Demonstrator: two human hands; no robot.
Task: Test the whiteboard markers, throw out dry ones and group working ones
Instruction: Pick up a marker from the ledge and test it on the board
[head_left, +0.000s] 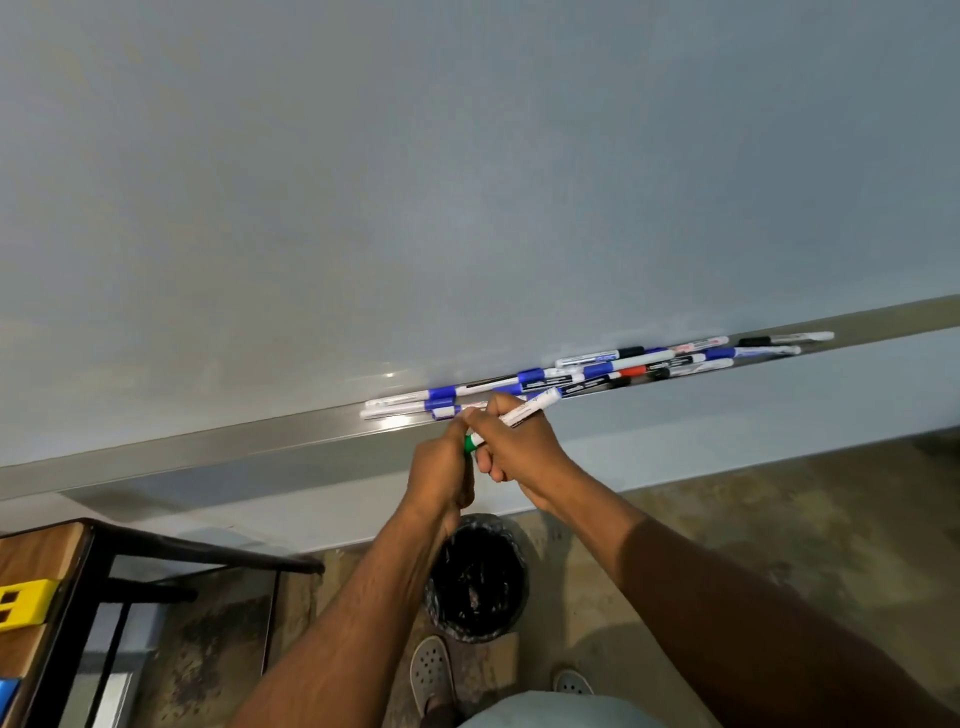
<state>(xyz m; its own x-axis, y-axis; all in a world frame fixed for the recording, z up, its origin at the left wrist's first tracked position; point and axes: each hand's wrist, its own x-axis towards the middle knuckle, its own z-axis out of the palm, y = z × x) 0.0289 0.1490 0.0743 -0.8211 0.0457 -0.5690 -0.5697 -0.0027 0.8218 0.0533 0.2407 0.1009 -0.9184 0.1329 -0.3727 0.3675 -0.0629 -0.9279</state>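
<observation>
Whiteboard (415, 182) fills the view; at six o'clock right hand (519, 447) grips green marker (522, 413), left hand (441, 467) pinches its cap; ink could smear fingers if yanked
</observation>
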